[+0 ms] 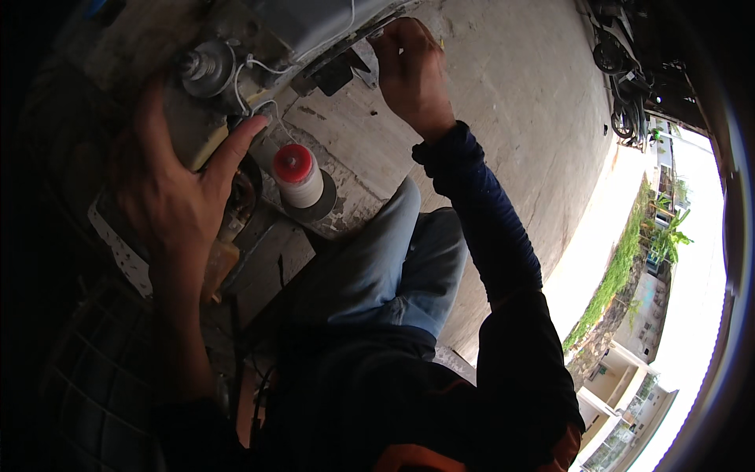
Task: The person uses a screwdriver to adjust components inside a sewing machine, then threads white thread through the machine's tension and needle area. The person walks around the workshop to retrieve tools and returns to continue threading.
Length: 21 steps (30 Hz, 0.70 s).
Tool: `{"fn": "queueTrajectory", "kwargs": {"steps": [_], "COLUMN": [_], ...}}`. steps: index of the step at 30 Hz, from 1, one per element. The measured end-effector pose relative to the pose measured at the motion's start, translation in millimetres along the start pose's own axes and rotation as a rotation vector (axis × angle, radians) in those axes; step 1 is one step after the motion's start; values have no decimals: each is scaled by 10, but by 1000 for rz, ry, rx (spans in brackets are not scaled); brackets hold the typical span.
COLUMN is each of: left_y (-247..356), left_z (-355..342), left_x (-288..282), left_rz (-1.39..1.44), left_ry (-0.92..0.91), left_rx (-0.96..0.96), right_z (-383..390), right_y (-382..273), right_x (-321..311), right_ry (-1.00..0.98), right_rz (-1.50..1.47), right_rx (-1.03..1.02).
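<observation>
My left hand (177, 185) rests against the side of a grey machine that looks like a sewing machine (303, 27). Its thumb and forefinger are spread wide apart; the other fingers are hard to make out in shadow. Just beyond them sits a round metal tension knob with a spring (208, 69). White thread (267, 67) loops from near the knob along the machine. Right of my left thumb stands a white thread spool with a red top (299, 177). My right hand (413, 79) is closed at the machine's far right edge, fingertips pinched; what they hold is unclear.
A worn, pale tabletop (338, 138) lies under the spool. My jeans-clad legs (377, 259) are close below it. Concrete floor (519, 102) stretches to the right, with parked motorbikes (621, 75) at its far side. A dark wire cage (94, 354) stands at lower left.
</observation>
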<state>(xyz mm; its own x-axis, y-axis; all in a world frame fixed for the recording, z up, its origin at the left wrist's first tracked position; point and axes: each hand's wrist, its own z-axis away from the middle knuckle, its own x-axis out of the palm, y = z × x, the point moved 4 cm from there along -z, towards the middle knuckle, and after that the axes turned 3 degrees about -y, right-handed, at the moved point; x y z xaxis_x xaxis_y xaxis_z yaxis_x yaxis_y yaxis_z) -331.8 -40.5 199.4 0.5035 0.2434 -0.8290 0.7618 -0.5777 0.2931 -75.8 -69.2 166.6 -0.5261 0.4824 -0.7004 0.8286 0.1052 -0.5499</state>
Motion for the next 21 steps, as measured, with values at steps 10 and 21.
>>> {"fn": "queueTrajectory", "kwargs": {"steps": [10,21], "left_y": [36,12], "left_z": [-26,6], "left_x": [-35,-26], "left_rz": [-31,-17], "left_ry": [62,-10], "left_rx": [43,-43], "right_z": [135,65], "right_y": [120,104], "right_x": [-177,127], "right_ry": [-334,154], "right_rz": [-599,-617], "right_rx": [387,365]}}
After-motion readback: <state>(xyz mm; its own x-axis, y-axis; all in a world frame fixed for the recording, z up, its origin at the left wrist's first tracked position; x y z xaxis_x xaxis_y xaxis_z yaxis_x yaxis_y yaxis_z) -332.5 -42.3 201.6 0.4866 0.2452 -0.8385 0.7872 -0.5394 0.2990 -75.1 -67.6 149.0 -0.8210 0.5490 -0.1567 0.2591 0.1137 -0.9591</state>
